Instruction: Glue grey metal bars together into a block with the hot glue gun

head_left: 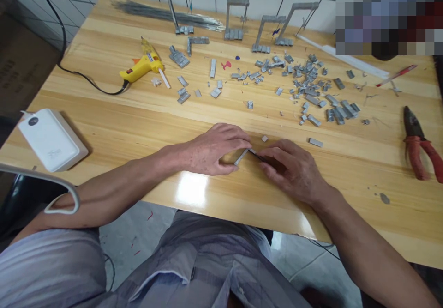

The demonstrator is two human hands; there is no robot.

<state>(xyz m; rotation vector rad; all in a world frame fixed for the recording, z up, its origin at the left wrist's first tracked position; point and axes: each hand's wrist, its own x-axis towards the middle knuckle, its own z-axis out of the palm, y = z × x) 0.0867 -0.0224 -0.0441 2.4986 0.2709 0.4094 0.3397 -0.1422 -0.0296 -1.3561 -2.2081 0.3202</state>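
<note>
Near the table's front edge, my left hand (218, 148) is closed on a thin grey angled strip (241, 157), with thumb and fingers at the ends of its left arm. My right hand (294, 167) pinches the strip's darker right arm between thumb and fingers, and that end is partly hidden under them. The two arms meet in a corner pointing away from me. Just beyond the corner lies a small square grey piece (265, 138). A short flat grey bar (315, 142) rests beyond my right hand.
Many grey metal-like pieces (308, 79) lie scattered across the middle right. Several grey frames (236, 34) stand along the tiled wall, beside thin wires (145, 13). A yellow glue gun (138, 70), a white power bank (53, 141) and red-handled pliers (417, 148) lie around.
</note>
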